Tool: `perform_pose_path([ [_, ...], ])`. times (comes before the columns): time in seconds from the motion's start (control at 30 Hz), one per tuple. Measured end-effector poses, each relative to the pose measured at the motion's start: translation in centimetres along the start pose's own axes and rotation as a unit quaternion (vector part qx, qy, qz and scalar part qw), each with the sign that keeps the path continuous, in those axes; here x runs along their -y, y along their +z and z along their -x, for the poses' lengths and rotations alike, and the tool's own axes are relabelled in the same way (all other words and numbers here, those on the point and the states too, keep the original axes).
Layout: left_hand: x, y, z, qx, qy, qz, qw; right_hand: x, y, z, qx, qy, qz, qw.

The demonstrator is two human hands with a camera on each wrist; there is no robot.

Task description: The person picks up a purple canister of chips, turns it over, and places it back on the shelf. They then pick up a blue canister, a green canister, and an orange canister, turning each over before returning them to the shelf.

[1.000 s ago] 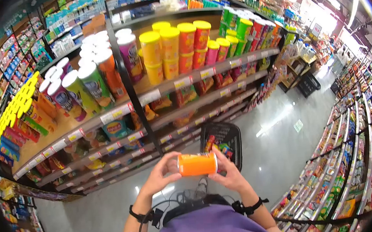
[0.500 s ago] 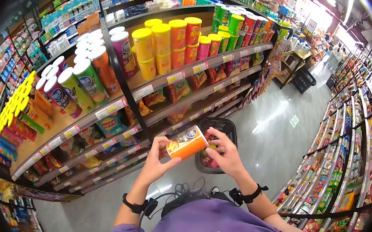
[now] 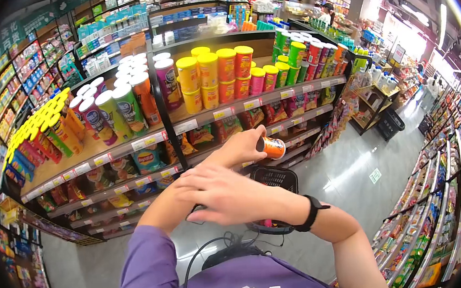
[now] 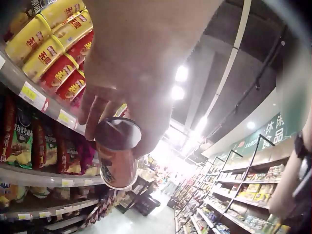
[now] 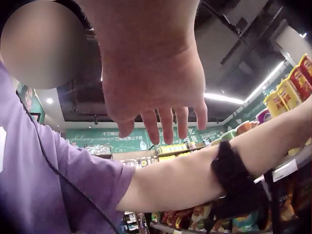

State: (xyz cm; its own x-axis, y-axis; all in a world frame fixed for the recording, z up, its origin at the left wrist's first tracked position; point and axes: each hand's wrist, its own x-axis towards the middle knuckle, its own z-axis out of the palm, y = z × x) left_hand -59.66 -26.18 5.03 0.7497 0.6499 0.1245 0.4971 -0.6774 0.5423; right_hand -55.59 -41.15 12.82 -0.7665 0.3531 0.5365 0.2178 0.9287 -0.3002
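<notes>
My left hand (image 3: 242, 147) stretches out to the front right and grips a small orange chip canister (image 3: 275, 148). In the left wrist view its fingers and thumb are around the upper part of the canister (image 4: 117, 163), and a shiny round end faces the camera. The right hand (image 3: 221, 192) crosses over the left forearm in the head view. Its fingers (image 5: 165, 124) are extended and hold nothing in the right wrist view. Below the canister, a black shopping basket (image 3: 285, 178) stands on the floor, partly hidden by the right arm.
A curved shelf (image 3: 195, 124) in front carries chip canisters, among them yellow-lidded ones (image 3: 207, 68), with bagged snacks (image 3: 228, 127) on lower tiers. Snack racks (image 3: 441, 196) line the right side of the aisle. A second black basket (image 3: 389, 123) stands farther off.
The right hand has let go of the canister and swung left across the left forearm. The left hand has carried the canister to the right and forward.
</notes>
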Motion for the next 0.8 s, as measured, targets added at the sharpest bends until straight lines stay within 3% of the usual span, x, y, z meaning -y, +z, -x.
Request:
perform_pose_path([
  [0.2,0.3,0.2,-3.6,-0.031,-0.023,-0.092,0.995,3.4,2.4,-0.2,0.064,-0.013,-0.090,0.994],
  [0.23,0.3,-0.1,-3.7,-0.023,-0.029,-0.099,0.994,3.8,2.8,0.2,0.026,-0.030,-0.097,0.994],
  [0.37,0.1,-0.5,-3.8,-0.037,-0.028,-0.104,0.993,6.3,4.7,1.1,-0.042,0.019,-0.140,0.989],
  [0.57,-0.6,-1.1,-3.1,-0.054,-0.024,-0.085,0.995,7.9,4.0,1.3,-0.023,0.180,-0.302,0.936],
  [0.67,-0.9,-1.5,-2.8,-0.055,-0.042,-0.075,0.995,8.2,4.5,1.4,-0.022,0.249,-0.415,0.875],
  [0.77,0.2,-1.4,-3.0,-0.065,-0.068,-0.051,0.994,9.6,3.4,1.3,0.050,0.371,-0.595,0.711],
  [0.8,0.5,-1.3,-3.0,-0.070,-0.071,-0.038,0.994,10.4,3.3,1.5,0.074,0.358,-0.642,0.674],
])
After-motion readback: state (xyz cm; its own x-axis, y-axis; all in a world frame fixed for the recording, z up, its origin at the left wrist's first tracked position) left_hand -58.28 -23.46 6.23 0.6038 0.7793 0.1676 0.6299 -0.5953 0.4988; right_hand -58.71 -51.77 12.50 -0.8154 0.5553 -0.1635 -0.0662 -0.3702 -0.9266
